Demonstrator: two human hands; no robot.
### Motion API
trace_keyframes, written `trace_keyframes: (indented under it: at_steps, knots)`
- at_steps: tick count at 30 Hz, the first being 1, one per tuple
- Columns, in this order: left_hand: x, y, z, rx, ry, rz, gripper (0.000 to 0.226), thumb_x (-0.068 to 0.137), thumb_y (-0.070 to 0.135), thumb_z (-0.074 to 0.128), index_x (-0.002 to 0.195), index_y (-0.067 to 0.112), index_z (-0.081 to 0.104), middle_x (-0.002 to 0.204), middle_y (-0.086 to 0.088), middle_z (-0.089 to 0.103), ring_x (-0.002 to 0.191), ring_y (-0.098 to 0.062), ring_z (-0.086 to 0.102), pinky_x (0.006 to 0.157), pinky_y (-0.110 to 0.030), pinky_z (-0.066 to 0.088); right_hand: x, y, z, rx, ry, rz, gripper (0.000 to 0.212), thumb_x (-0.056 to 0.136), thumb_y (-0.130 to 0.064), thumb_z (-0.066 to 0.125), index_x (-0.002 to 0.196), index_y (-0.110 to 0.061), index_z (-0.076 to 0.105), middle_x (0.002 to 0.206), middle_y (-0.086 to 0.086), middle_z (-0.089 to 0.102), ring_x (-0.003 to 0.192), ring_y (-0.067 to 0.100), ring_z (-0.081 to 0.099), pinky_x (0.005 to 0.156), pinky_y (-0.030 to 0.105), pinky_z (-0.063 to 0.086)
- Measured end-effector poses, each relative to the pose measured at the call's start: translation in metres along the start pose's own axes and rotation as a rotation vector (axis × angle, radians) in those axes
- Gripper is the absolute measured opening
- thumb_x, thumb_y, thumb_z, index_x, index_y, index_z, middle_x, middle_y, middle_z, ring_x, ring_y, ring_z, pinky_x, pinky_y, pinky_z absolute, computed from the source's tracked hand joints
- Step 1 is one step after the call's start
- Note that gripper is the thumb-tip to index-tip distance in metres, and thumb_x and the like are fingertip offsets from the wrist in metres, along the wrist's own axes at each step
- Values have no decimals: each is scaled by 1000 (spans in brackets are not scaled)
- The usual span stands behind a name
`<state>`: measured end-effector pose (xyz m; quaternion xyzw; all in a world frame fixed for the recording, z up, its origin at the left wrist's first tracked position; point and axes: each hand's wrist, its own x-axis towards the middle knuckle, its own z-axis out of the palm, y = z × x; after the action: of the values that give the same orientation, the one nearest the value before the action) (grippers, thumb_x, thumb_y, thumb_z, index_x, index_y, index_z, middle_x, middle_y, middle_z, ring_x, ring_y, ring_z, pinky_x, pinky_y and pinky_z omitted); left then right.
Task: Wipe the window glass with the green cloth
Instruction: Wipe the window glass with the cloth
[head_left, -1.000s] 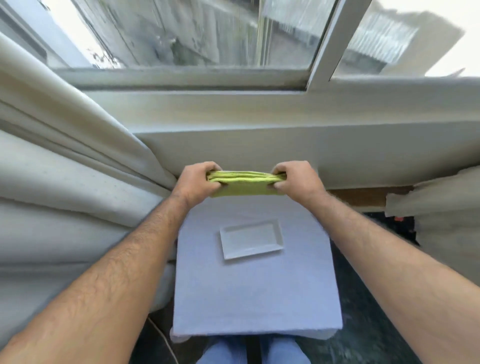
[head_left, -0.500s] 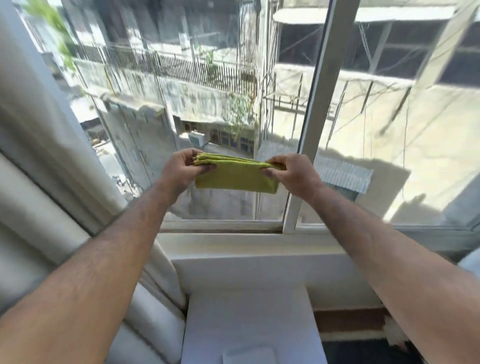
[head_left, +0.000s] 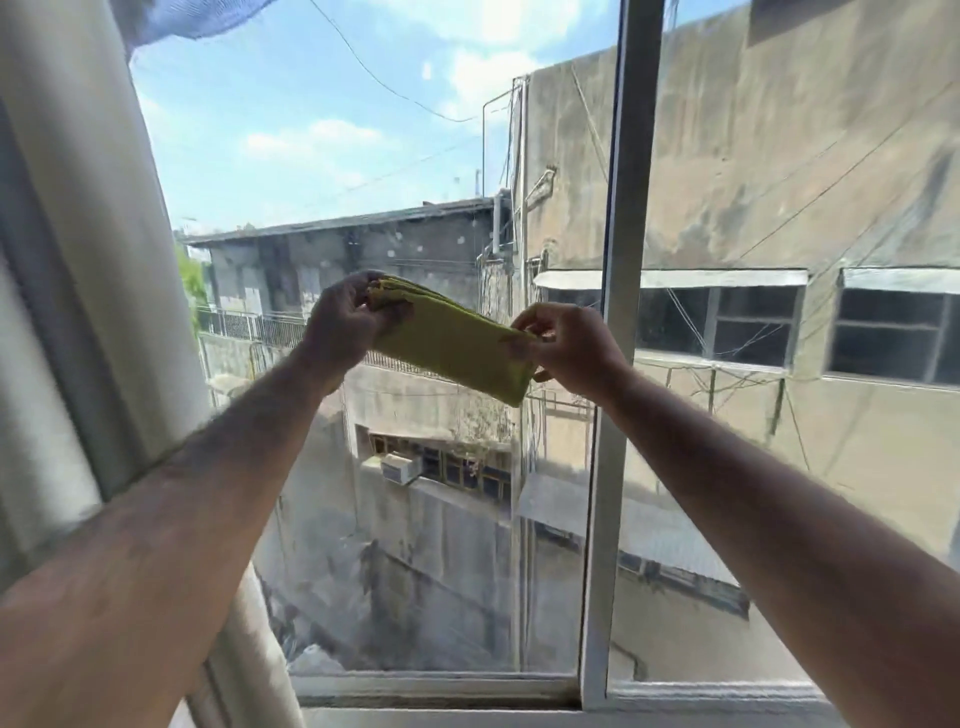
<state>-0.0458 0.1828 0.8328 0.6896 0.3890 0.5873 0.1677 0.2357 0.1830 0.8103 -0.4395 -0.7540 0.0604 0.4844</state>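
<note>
Raising green cloth (head_left: 451, 347) higher, window glass (head_left: 363, 182) ahead

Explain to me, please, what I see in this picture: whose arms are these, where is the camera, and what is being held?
There is no machine here. A person wears one camera on the head, so the picture looks forward along the person's own two bare arms. The left hand and the right hand each pinch one end of a folded green cloth, which is held up in the air in front of the window glass. I cannot tell from this view whether the cloth touches the glass. A white window frame runs upright behind the right hand, and a pale curtain hangs at the left. Through the glass you see sky and grey buildings outside. No table appears in this picture.
</note>
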Motion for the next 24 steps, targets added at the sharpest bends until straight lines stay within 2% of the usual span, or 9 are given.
trace_keyframes:
  at_steps: [1, 3, 5, 9, 13, 17, 19, 22, 24]
  knots:
    - [11, 7, -5, 72, -7, 52, 23, 91, 2, 74, 113, 9, 72, 108, -16, 75, 96, -24, 67, 83, -38, 59, 5, -3, -2, -60, -22, -41, 19, 91, -18, 83, 106, -9, 77, 97, 12, 79, 79, 29, 77, 64, 41, 70]
    - [35, 19, -19, 259, -38, 148, 26, 91, -1, 71, 116, 7, 73, 110, -19, 76, 100, -26, 67, 88, -40, 55, 12, -4, -10, -235, -43, -157, 35, 96, -42, 74, 112, -10, 76, 107, 13, 81, 90, 24, 78, 79, 39, 66]
    - [59, 27, -32, 479, -88, 209, 32, 90, -5, 66, 117, 11, 74, 109, -16, 76, 103, -29, 67, 89, -38, 54, 25, 4, -27, -418, 64, -267, 55, 98, -58, 61, 122, -10, 72, 125, 15, 76, 113, 26, 73, 97, 37, 59]
    - [94, 20, -41, 825, -165, 279, 42, 87, -13, 62, 121, 9, 74, 118, -20, 74, 112, -38, 67, 94, -47, 56, 70, 26, -66, -752, 416, -315, 68, 103, -55, 56, 148, -3, 56, 163, 25, 46, 157, 38, 38, 129, 52, 37]
    - [118, -3, -36, 932, 21, 368, 38, 87, -11, 68, 119, 8, 77, 119, -19, 72, 116, -38, 63, 97, -44, 52, 102, 53, -72, -859, 462, -264, 92, 103, -64, 39, 166, 1, 21, 176, 26, 13, 166, 39, 13, 135, 54, 23]
    - [128, -25, -22, 1017, 193, 423, 33, 84, 3, 79, 111, 21, 81, 127, -8, 66, 126, -33, 55, 101, -62, 48, 112, 85, -64, -919, 493, -259, 102, 103, -69, 30, 165, 9, 9, 176, 30, 6, 166, 41, 8, 136, 54, 23]
    - [130, -36, -14, 1103, 343, 482, 32, 81, 7, 82, 111, 18, 78, 122, -10, 63, 117, -33, 58, 90, -56, 50, 115, 100, -58, -912, 560, -276, 100, 106, -67, 36, 165, 8, 8, 176, 30, 7, 166, 41, 8, 135, 54, 23]
    - [128, -56, 0, 889, 482, 511, 33, 83, 3, 78, 110, 5, 59, 100, -17, 62, 91, -35, 63, 72, -49, 54, 123, 111, -49, -907, 649, -295, 96, 108, -65, 36, 166, 6, 8, 176, 29, 8, 167, 39, 9, 136, 54, 21]
    - [122, -76, 16, 787, 524, 504, 19, 94, 3, 68, 109, 1, 57, 100, -21, 63, 91, -38, 62, 75, -52, 56, 127, 117, -47, -872, 680, -311, 93, 109, -64, 35, 167, 3, 7, 177, 27, 8, 167, 37, 8, 136, 53, 19]
